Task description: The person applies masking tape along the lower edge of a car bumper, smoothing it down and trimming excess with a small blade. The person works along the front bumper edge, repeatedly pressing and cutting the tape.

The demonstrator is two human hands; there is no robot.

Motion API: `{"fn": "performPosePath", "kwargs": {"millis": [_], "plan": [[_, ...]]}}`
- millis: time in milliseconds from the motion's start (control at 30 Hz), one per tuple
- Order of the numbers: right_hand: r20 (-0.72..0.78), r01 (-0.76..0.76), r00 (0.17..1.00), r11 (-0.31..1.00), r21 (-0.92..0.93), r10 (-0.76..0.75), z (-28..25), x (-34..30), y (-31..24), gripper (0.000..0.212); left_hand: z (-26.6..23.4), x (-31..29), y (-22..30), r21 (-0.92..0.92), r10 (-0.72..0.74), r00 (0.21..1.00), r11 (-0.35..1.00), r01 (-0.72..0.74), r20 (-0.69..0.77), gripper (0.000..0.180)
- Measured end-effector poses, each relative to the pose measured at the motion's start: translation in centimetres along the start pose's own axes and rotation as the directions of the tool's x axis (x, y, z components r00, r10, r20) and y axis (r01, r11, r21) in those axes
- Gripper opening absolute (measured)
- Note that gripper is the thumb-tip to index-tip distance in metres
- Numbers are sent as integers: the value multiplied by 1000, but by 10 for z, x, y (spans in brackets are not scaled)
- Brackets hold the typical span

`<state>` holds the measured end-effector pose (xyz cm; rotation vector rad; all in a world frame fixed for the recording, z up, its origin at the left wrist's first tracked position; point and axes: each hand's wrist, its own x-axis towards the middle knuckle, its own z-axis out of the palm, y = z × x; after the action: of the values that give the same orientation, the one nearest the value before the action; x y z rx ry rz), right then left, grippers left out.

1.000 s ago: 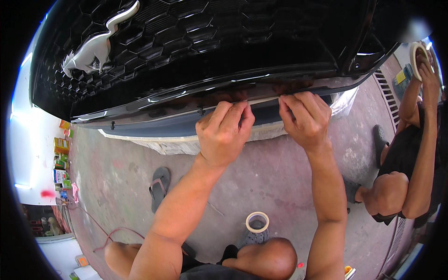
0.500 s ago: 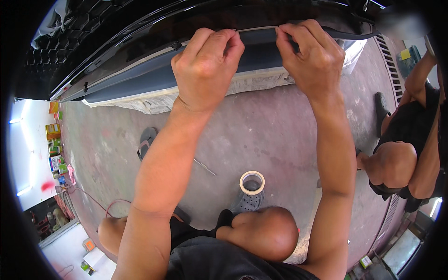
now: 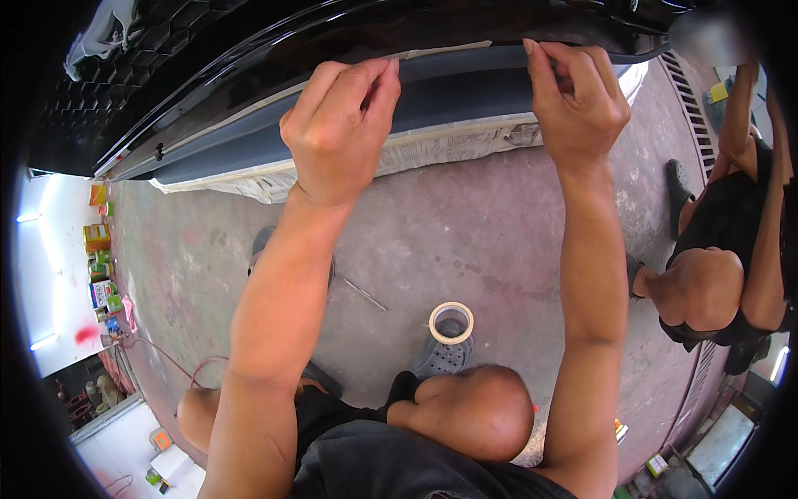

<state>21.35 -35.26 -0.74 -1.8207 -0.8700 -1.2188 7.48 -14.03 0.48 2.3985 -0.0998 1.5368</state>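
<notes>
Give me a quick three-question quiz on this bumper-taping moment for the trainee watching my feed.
1. True or false: both hands are up on the strip of masking tape along the black bumper.
2. Where does the tape roll lie? A) on the left hand's wrist B) on the concrete floor near the person's knee C) on the bumper
3. What does a second person at the right edge do with one arm?

Key
1. True: the left hand and the right hand pinch the strip at its two ends.
2. B
3. Reaches it up towards the car; what the hand touches is out of sight.
</notes>
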Motion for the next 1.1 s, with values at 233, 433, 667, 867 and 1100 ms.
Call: {"fn": "performPosePath", "kwargs": {"millis": [233,433,667,867,1100], "plan": [[33,104,994,995,8,-104,0,-4,0,34,-5,9,8,59,58,993,997,-52,-106,30],[-14,137,990,990,-9,-137,5,1,-1,37,-29,14,-9,76,241,951,970,-230,-194,43],[36,-73,997,995,72,71,-13,-26,-27,32,-49,15,-19,345,312,950,893,-288,-13,49],[126,-416,908,899,138,401,-31,-94,-63,25,-33,38,-36,283,502,865,829,-483,6,53],[671,-638,606,765,89,427,-52,-260,-141,16,-93,9,-60,93,608,775,773,-627,170,52]]}}
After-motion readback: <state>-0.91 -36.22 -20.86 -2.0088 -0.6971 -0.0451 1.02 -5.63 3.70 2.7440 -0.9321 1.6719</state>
